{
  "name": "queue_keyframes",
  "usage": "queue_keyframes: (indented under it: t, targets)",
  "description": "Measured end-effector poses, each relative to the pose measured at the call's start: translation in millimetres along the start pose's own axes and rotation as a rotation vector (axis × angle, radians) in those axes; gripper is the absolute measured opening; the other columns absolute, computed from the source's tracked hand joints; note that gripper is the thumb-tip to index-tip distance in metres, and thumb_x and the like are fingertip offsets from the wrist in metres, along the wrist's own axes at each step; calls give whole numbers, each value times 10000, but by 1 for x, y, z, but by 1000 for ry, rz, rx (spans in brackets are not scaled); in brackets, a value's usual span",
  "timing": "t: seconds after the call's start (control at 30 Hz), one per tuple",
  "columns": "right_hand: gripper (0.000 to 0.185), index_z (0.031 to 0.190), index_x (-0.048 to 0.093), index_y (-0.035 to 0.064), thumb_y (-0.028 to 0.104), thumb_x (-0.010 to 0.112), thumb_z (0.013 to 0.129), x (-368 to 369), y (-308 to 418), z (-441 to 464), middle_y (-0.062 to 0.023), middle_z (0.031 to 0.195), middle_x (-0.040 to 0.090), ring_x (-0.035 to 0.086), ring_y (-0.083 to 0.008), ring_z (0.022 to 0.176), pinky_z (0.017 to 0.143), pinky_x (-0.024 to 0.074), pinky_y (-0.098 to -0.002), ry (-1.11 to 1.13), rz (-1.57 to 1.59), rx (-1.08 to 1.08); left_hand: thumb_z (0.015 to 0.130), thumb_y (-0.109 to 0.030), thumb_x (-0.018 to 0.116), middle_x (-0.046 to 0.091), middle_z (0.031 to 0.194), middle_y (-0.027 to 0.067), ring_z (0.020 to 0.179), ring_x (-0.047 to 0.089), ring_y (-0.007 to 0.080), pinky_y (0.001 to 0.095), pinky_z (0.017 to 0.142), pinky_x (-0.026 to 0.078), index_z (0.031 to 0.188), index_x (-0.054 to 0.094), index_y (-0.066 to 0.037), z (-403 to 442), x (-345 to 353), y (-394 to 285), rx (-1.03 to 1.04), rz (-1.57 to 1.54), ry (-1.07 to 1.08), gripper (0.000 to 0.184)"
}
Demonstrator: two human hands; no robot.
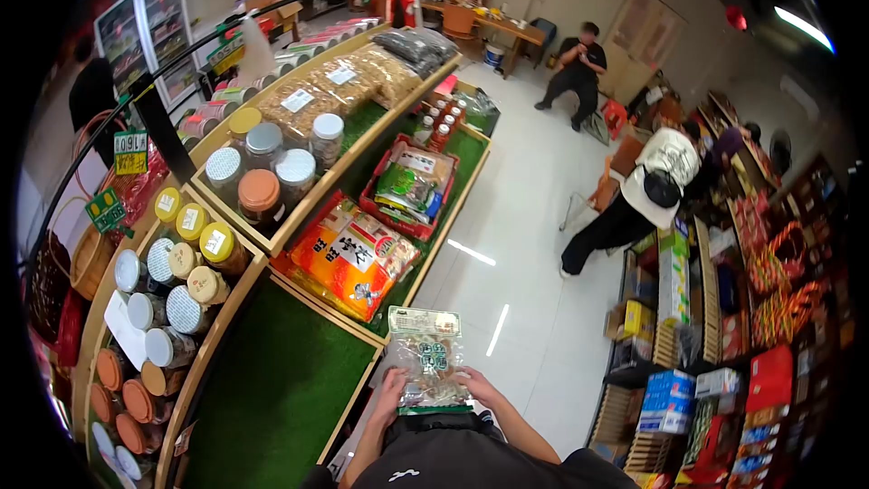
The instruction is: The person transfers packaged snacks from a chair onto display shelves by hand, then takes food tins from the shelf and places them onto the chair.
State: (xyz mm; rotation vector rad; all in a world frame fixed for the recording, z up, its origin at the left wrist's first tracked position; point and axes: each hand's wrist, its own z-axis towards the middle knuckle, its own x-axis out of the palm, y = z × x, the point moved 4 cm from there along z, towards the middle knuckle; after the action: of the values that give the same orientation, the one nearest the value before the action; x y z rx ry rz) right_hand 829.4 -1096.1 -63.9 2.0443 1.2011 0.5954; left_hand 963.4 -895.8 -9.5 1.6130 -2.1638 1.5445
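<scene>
A clear plastic food packet with green lettering is held upright in front of my body. My left hand grips its left edge and my right hand its right edge, fingers partly behind the plastic. What exactly the packet contains is too small to tell. Just beyond it, on the lower shelf, lies a large orange snack bag. Left of my hands is a shelf section lined with green artificial turf.
Lidded jars stand on the left display, with bags of brown dry goods higher up. A red basket holds packets. Across the white floor, a person in a white top bends by the right shelves; another person sits farther back.
</scene>
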Motion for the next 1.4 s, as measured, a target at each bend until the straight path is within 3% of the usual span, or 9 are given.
queue_keyframes:
  t: [0.23, 0.37, 0.57, 0.7, 0.8, 0.83, 0.97, 1.3, 1.4]
  targets:
    - [393, 1143, 507, 31, 252, 622, 839, 37, 108, 70, -76, 999, 577, 584, -163, 838, 661, 524, -299, 91, -231, 85, 965, -199, 413, 540, 1007, 63, 843, 570, 133, 292, 693, 529, 1181, 472, -75, 40, -18, -66, 171, -95, -158, 256]
    - [292, 1035, 534, 51, 258, 610, 844, 59, 139, 105, -60, 928, 571, 589, -160, 768, 663, 521, -304, 207, -93, 161, 957, -176, 428, 398, 718, -37, 651, 416, 49, 200, 663, 437, 1170, 497, -68, 59, -37, -83, 321, 7, -335, 249]
    - [287, 1069, 497, 38, 168, 579, 827, 68, 171, 179, -75, 915, 566, 626, -198, 758, 658, 520, -313, 367, -217, 154, 957, -200, 439, 486, 826, -22, 734, 453, 85, 244, 724, 435, 1166, 500, -36, 77, -32, -135, 427, -143, -465, 273]
    - [286, 1083, 463, 51, 113, 555, 820, 70, 196, 224, -95, 919, 553, 634, -228, 745, 644, 539, -325, 418, -182, 95, 961, -207, 426, 570, 1054, 42, 976, 518, 117, 255, 844, 417, 1164, 497, -31, 135, -69, -124, 500, 41, -620, 278]
    - [349, 1140, 408, 51, 121, 551, 829, 63, 207, 257, -173, 987, 548, 642, -336, 686, 533, 554, -411, 316, -16, 273, 954, -233, 450, 577, 1026, 56, 906, 567, 138, 248, 777, 458, 1180, 484, -58, 183, -78, -133, 573, -114, -709, 288]
    - [235, 1022, 420, 85, 107, 544, 823, 60, 216, 266, -135, 975, 544, 626, -316, 780, 672, 562, -452, 385, -16, 298, 950, -242, 460, 573, 989, 52, 836, 584, 148, 261, 723, 487, 1187, 475, -72, 188, -66, -148, 646, -250, -701, 292]
    - [170, 986, 445, 60, 143, 518, 856, 50, 225, 321, -175, 1033, 571, 587, -356, 927, 819, 512, -459, 585, 314, 458, 959, -237, 409, 536, 1164, 84, 861, 610, 229, 331, 662, 543, 1214, 453, -120, 239, -49, -151, 603, -710, -731, 284]
    - [286, 1109, 451, 44, 212, 516, 888, 86, 244, 333, -235, 1113, 549, 553, -342, 1032, 876, 481, -431, 826, 244, 637, 868, -169, 448, 638, 926, 78, 820, 626, 218, 392, 707, 530, 1010, 575, -44, 246, -73, -152, 551, -782, -808, 228]
    - [312, 1072, 508, -4, 234, 536, 872, 87, 246, 331, -214, 1066, 581, 579, -329, 980, 838, 492, -420, 743, 267, 700, 876, -208, 440, 621, 986, 88, 847, 620, 228, 398, 742, 517, 1089, 512, -59, 228, -66, -129, 624, -768, -857, 270]
